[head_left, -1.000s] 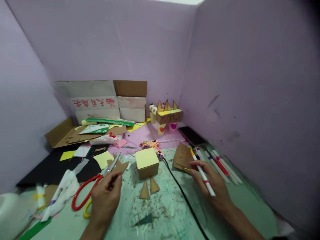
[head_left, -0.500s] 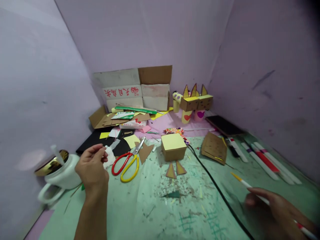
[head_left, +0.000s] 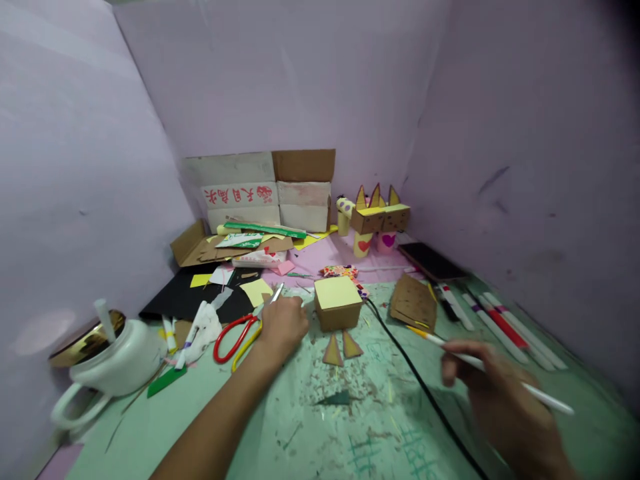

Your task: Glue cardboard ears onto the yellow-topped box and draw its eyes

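My left hand (head_left: 285,327) is low over the table, between the scissors (head_left: 234,339) with red and yellow handles and a small cardboard box (head_left: 338,313) with a pale yellow top. The back of the hand hides its fingers. My right hand (head_left: 500,387), slightly blurred, is closed around a slim white pen (head_left: 473,361) whose orange-yellow tip points left, near a folded cardboard piece (head_left: 413,301). Two cardboard triangles (head_left: 343,348) lie in front of the box, with a dark green paper triangle (head_left: 336,399) nearer to me.
A white teapot-like mug (head_left: 120,363) stands left, beside crumpled tissue (head_left: 206,333) and markers. Cardboard animal figures (head_left: 380,220) stand at the back right. A black cable (head_left: 425,383) crosses the table. Markers (head_left: 505,327) and a dark phone-like slab (head_left: 433,260) lie right.
My left hand has moved right and down from beside the tissue to the box's left side. My right hand has moved left and up with the pen. The view has shifted slightly.
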The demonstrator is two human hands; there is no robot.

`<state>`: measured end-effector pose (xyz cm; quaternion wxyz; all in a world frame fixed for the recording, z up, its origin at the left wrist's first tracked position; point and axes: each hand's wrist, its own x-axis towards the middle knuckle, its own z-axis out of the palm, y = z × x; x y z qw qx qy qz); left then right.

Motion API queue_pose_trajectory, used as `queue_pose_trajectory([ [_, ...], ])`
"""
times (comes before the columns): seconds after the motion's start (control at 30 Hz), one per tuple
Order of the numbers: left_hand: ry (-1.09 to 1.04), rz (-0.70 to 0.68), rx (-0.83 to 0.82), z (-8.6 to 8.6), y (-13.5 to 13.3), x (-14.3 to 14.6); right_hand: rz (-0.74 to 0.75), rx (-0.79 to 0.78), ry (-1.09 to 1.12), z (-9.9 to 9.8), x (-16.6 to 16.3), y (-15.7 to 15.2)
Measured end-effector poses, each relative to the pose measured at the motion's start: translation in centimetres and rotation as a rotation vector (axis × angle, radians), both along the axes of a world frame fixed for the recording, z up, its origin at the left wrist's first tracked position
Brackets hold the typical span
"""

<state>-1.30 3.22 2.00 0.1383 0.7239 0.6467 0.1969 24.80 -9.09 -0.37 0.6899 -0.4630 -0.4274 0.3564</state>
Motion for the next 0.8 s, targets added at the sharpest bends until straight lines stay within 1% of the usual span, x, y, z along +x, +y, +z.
queue_pose_trajectory([
  [0.07, 0.133, -0.010, -0.030, -0.1, 0.5, 0.8, 0.151, -0.001, 0.113, 2.2, -2.2, 1.6],
  [0.1, 0.183, -0.022, -0.045, -0.2, 0.6, 1.0, 0.232, -0.026, 0.167, 2.9, -3.1, 2.5],
  [0.17, 0.252, -0.062, -0.063, -0.2, 0.8, 1.0, 0.357, -0.063, 0.267, 3.7, -4.4, 4.3],
  [0.27, 0.284, -0.127, -0.050, 0.3, 0.4, 0.5, 0.456, -0.070, 0.365, 3.9, -5.5, 6.6],
  [0.4, 0.214, -0.177, 0.007, 1.6, -1.1, -1.2, 0.490, -0.049, 0.416, 3.7, -6.2, 8.1],
  [0.47, 0.115, -0.202, 0.030, 2.1, -1.9, -2.0, 0.472, -0.042, 0.398, 3.4, -6.3, 8.1],
  [0.53, -0.177, -0.246, 0.002, 2.2, -2.5, -2.5, 0.423, -0.058, 0.371, 2.9, -6.4, 7.9],
  [0.6, -0.493, -0.299, -0.095, 2.0, -2.9, -2.5, 0.357, -0.089, 0.361, 2.4, -6.4, 7.5],
  [0.63, -0.606, -0.323, -0.155, 1.9, -3.1, -2.4, 0.324, -0.101, 0.361, 2.1, -6.4, 7.3],
  [0.7, -0.696, -0.362, -0.247, 1.6, -3.5, -1.8, 0.275, -0.106, 0.352, 1.7, -6.5, 7.1],
  [0.8, -0.719, -0.390, -0.273, 1.4, -4.1, -1.1, 0.253, -0.082, 0.316, 1.2, -6.8, 6.7],
])
